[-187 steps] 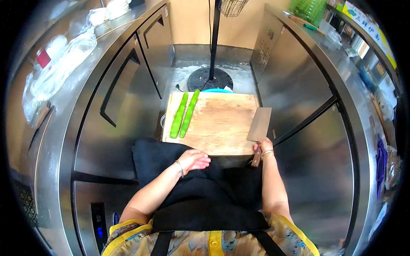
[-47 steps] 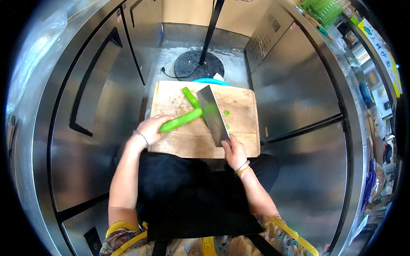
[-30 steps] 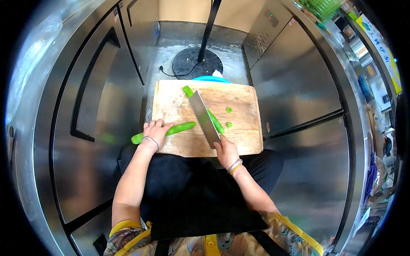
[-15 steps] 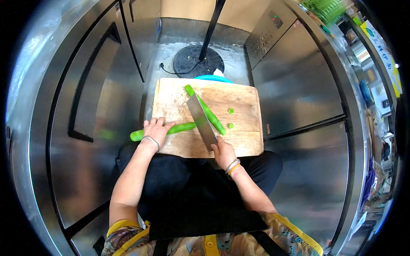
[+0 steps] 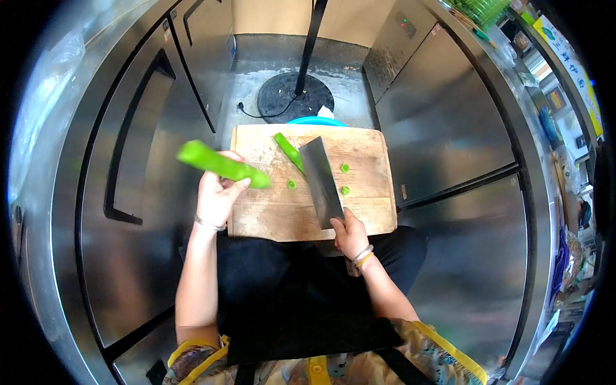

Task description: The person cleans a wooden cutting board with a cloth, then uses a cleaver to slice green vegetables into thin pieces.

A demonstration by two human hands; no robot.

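Note:
Raised over the left edge of the wooden cutting board [image 5: 256,218], my left hand [image 5: 217,192] grips a green peeled vegetable [image 5: 221,165], slightly blurred. My right hand [image 5: 351,236] is closed round the handle of a cleaver [image 5: 321,181], its blade tilted above the board. A second green vegetable [image 5: 287,151] lies on the board, partly hidden behind the blade. One small green end piece [image 5: 292,184] lies left of the blade, and two more end pieces [image 5: 345,168] lie to its right.
Behind the board are a blue basin [image 5: 316,120] and a black round stand base [image 5: 295,96] with a cord. Steel cabinets [image 5: 455,122] stand close on both sides. Bags and a green basket [image 5: 478,11] rest on the right counter.
My left hand has lifted its vegetable off the board and turned it. The cleaver has moved right, over the other vegetable. A third end piece now shows on the board.

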